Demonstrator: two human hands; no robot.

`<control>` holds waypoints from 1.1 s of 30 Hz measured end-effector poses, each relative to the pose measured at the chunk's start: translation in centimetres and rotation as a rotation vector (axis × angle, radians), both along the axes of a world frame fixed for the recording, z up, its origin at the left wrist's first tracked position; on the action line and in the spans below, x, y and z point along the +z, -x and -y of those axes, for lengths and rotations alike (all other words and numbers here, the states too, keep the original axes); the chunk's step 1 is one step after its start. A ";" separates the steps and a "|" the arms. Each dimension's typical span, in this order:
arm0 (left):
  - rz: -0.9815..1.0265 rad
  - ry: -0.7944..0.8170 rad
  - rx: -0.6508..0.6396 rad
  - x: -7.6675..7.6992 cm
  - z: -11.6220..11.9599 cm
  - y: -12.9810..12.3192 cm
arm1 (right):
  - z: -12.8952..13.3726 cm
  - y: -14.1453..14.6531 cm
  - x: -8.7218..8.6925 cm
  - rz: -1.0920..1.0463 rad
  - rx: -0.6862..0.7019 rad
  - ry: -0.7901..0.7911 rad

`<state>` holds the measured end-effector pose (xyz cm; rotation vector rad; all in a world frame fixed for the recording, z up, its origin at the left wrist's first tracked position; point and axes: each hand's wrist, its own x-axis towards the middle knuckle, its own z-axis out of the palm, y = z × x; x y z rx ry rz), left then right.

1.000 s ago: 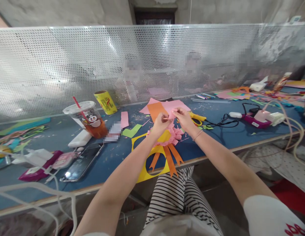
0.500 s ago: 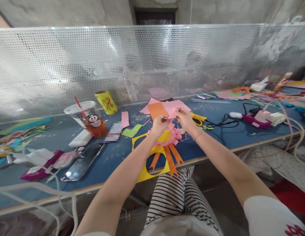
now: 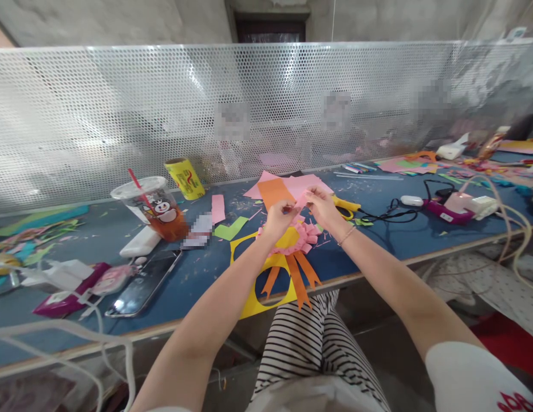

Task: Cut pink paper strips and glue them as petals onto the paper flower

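Between my two hands is a small pink paper strip (image 3: 301, 200), held above a paper rosette. My left hand (image 3: 280, 218) pinches its lower left side, and my right hand (image 3: 319, 205) grips its upper right end with bent fingers. Below them lies the rosette (image 3: 288, 239), with a yellow centre, pink looped edges and orange ribbon tails (image 3: 299, 280) that hang toward the table edge. My left forearm covers part of a yellow paper sheet (image 3: 266, 306) with round holes cut out. Yellow-handled scissors (image 3: 347, 207) rest just right of my right hand.
Pink sheets (image 3: 315, 184) and an orange strip (image 3: 272, 191) lie behind my hands. To the left stand a drink cup (image 3: 157, 209) and a yellow roll (image 3: 185, 179), with a phone (image 3: 146, 284) nearer. Cables and a purple power strip (image 3: 449, 212) are on the right. A perforated screen (image 3: 270, 74) borders the table.
Almost nothing differs. Both hands keep hold of the pink paper strip in nearly the same place, with only a slight shift of the fingers.
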<state>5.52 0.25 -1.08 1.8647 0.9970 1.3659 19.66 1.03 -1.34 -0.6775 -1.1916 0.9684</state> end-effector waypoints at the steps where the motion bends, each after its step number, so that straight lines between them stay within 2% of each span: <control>1: -0.001 -0.001 -0.001 0.0 0.0 0.0 | 0.0 0.0 0.0 0.005 0.000 0.004; 5: 0.004 0.012 -0.013 0.1 0.2 0.0 | 0.3 -0.1 0.1 -0.031 0.028 0.024; 18: 0.136 0.080 -0.039 0.7 0.8 -0.3 | 0.5 -0.3 0.2 -0.282 0.254 0.080; 22: 0.174 0.086 -0.046 0.6 0.6 -0.2 | 0.3 -0.1 -0.1 -0.292 0.264 0.078; 24: 0.196 0.091 -0.058 0.4 0.4 -0.2 | -0.2 -0.1 -0.3 -0.232 0.231 0.075; 27: 0.262 0.115 -0.070 0.2 -0.2 0.1 | -1.0 -1.1 -0.4 0.019 0.045 0.044; 31: 0.385 0.166 -0.023 0.0 -1.1 0.8 | -1.8 -5.8 -0.2 0.645 -0.515 -0.133; 33: 0.417 0.170 0.017 -0.1 -1.6 1.2 | -1.9 -8.8 -0.5 0.894 -0.735 -0.043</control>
